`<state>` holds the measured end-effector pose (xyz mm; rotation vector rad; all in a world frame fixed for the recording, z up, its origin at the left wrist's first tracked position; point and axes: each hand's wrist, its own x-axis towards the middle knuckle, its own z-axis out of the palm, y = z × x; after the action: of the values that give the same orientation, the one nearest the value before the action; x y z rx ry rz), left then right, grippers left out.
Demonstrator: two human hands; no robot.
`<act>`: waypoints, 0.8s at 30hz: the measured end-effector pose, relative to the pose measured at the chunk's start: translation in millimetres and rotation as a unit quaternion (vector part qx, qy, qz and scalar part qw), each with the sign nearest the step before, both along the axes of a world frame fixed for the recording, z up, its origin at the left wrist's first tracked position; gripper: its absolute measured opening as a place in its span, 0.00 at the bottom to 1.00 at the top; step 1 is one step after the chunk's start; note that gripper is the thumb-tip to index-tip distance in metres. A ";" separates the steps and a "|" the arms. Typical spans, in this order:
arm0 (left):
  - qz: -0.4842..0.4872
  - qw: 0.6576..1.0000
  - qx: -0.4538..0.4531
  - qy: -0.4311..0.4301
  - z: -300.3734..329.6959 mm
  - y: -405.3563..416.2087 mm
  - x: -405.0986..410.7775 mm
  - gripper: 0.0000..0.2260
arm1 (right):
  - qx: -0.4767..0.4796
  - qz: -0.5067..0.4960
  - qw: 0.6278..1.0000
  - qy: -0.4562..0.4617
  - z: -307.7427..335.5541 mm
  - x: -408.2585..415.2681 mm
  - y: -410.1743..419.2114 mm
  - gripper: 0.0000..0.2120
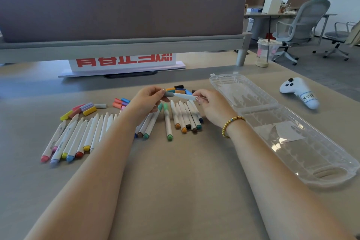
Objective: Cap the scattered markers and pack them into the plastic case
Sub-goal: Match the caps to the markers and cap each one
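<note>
You're capping: your left hand [148, 99] pinches a grey cap [169, 94], your right hand [211, 106] pinches the marker [184, 96]. Push them together next, then carry it to the empty case [331, 169] at three o'clock.

The desk [175, 191] is tan. The markers [85, 136] are white with ends in pink, blue, yellow, red, green and orange. The loose caps [85, 108] are yellow, pink and purple. The case [292, 134] is clear. The bracelet [229, 124] is gold
</note>
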<state>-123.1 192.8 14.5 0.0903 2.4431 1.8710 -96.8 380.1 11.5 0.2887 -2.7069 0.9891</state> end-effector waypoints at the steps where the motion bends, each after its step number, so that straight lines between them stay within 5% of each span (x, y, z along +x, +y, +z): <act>1: -0.005 1.000 -0.008 0.001 0.2 0.9 0.3 0.07 | 0.003 0.002 1.000 0.001 0.4 0.3 0.0 0.12; 8: -0.008 0.998 0.067 -0.015 0.5 -1.7 1.3 0.09 | -0.045 0.016 0.998 -0.033 6.2 6.6 -0.5 0.12; 16: -0.014 0.999 -0.031 0.039 2.2 14.1 4.5 0.07 | -0.065 0.006 0.996 -0.059 9.8 8.0 5.9 0.13; 24: 0.042 0.995 -0.024 0.091 0.1 27.9 0.8 0.09 | -0.090 -0.013 0.994 -0.062 12.8 8.0 0.5 0.13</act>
<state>-122.3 220.6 14.6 0.1655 2.6487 1.9141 -88.8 380.6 24.3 0.1615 -2.6975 1.2719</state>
